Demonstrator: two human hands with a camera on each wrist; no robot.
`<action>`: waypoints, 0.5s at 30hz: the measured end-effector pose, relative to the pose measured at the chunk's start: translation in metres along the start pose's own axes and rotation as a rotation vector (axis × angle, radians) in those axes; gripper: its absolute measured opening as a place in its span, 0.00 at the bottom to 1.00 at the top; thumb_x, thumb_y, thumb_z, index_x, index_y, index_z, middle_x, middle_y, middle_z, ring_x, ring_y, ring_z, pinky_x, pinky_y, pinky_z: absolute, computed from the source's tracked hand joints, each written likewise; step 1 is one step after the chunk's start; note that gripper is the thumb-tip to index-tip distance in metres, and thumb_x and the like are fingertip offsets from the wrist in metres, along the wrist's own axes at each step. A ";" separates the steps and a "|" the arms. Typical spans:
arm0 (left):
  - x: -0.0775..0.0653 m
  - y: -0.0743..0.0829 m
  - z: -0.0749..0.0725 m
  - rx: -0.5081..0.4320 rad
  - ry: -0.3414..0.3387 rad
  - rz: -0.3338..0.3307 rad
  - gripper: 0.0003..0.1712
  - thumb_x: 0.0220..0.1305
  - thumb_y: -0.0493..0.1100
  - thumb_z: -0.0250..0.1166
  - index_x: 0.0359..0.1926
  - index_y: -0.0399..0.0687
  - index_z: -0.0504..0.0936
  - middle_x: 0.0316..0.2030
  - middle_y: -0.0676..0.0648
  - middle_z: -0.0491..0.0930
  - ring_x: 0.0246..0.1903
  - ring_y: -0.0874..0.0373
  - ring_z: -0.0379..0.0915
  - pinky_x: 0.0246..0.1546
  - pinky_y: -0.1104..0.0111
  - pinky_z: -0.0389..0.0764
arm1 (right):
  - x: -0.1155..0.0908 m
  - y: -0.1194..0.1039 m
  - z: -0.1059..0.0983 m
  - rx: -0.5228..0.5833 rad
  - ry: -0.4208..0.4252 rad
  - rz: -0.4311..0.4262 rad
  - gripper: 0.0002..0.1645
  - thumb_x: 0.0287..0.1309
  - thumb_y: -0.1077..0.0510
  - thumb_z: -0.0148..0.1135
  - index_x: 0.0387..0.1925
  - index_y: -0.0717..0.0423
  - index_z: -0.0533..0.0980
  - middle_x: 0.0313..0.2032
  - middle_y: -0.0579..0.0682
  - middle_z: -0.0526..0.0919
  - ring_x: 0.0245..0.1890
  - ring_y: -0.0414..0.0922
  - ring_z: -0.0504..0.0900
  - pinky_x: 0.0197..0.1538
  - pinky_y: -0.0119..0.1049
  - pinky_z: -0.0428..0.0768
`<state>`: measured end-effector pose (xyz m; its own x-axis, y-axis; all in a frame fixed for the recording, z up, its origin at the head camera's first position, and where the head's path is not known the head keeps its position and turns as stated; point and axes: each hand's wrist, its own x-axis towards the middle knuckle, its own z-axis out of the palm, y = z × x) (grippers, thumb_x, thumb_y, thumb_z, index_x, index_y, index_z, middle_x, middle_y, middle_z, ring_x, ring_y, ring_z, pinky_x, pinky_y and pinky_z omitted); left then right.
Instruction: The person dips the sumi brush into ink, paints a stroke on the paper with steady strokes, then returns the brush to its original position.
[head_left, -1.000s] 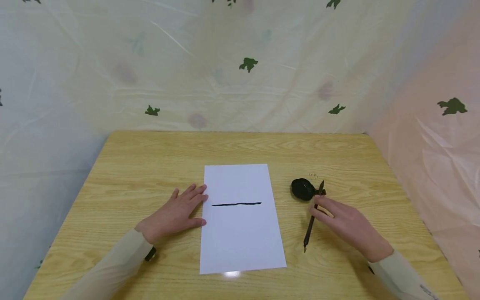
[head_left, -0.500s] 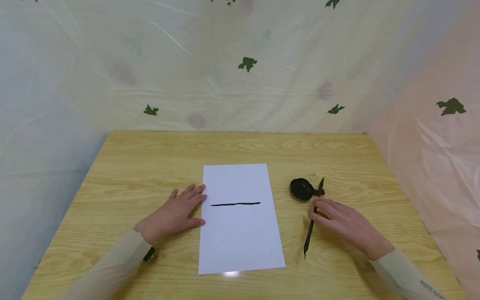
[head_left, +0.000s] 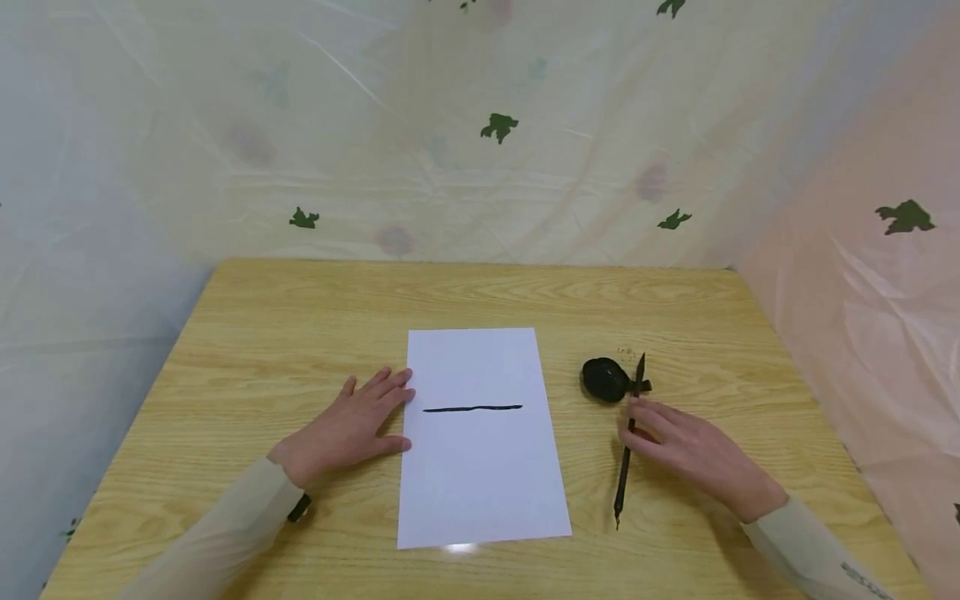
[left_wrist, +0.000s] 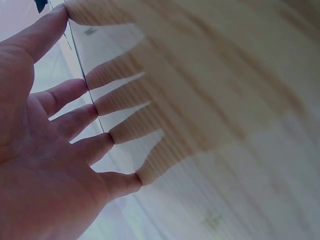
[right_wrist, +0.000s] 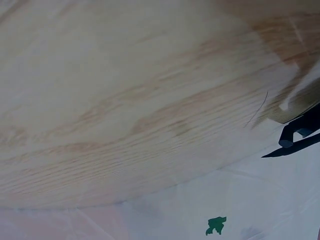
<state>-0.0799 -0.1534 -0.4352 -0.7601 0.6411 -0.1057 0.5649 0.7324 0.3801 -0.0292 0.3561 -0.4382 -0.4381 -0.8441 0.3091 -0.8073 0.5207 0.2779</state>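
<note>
A white sheet of paper [head_left: 483, 483] lies on the table with one black horizontal stroke [head_left: 472, 408] across it. My left hand [head_left: 341, 429] is spread flat, its fingertips on the sheet's left edge; the left wrist view shows its straight fingers [left_wrist: 75, 120] touching the glossy tabletop. Right of the paper, my right hand [head_left: 697, 454] pinches a dark ink brush [head_left: 622, 483] by the middle of its handle. The pointed tip is at the far end, over or beside the stem of a black ink dish [head_left: 604, 380]. In the right wrist view only the brush tip [right_wrist: 280, 151] shows, beside the dark stem.
The wood-grain table [head_left: 300, 317] is glossy and reflects the hands. Small dark specks [head_left: 626, 353] mark it behind the dish. A pale curtain [head_left: 420, 150] with green leaf shapes hangs behind and at both sides.
The brush has turned slightly in my right hand: its near end has moved toward me and to the right, its tip a little left and away. My left hand stays put.
</note>
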 end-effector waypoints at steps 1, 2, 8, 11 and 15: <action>0.000 0.000 0.000 -0.006 -0.004 -0.004 0.41 0.70 0.57 0.68 0.73 0.38 0.70 0.79 0.39 0.57 0.78 0.36 0.47 0.67 0.27 0.51 | 0.000 0.000 0.000 0.005 0.002 0.000 0.36 0.82 0.69 0.18 0.58 0.52 0.77 0.58 0.62 0.80 0.56 0.59 0.82 0.42 0.48 0.86; 0.000 0.000 0.000 -0.005 -0.004 -0.003 0.41 0.70 0.57 0.68 0.73 0.38 0.70 0.79 0.39 0.57 0.78 0.36 0.48 0.67 0.27 0.51 | -0.001 0.000 0.001 0.009 0.002 0.000 0.36 0.82 0.68 0.18 0.59 0.52 0.77 0.59 0.62 0.80 0.56 0.59 0.82 0.42 0.48 0.86; 0.000 0.001 -0.001 -0.011 -0.014 -0.011 0.41 0.70 0.58 0.68 0.73 0.39 0.69 0.79 0.39 0.56 0.78 0.36 0.46 0.68 0.27 0.51 | -0.003 0.001 0.003 0.006 -0.008 -0.009 0.37 0.82 0.68 0.17 0.59 0.52 0.76 0.59 0.62 0.80 0.57 0.59 0.81 0.40 0.47 0.86; 0.000 0.001 -0.002 -0.013 -0.017 -0.016 0.41 0.70 0.58 0.68 0.74 0.39 0.69 0.79 0.39 0.56 0.79 0.37 0.46 0.68 0.28 0.50 | -0.002 0.003 0.003 0.006 -0.008 -0.012 0.36 0.82 0.69 0.17 0.59 0.52 0.77 0.58 0.62 0.80 0.57 0.59 0.81 0.42 0.48 0.86; 0.000 0.001 -0.002 -0.009 -0.015 -0.013 0.41 0.70 0.58 0.68 0.73 0.39 0.69 0.79 0.39 0.56 0.78 0.36 0.47 0.67 0.27 0.51 | -0.002 0.005 0.003 0.012 -0.017 -0.006 0.37 0.82 0.68 0.17 0.58 0.52 0.77 0.59 0.63 0.80 0.56 0.59 0.81 0.42 0.49 0.86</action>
<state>-0.0798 -0.1533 -0.4333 -0.7627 0.6348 -0.1241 0.5520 0.7388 0.3866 -0.0336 0.3606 -0.4400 -0.4396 -0.8494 0.2920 -0.8147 0.5140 0.2685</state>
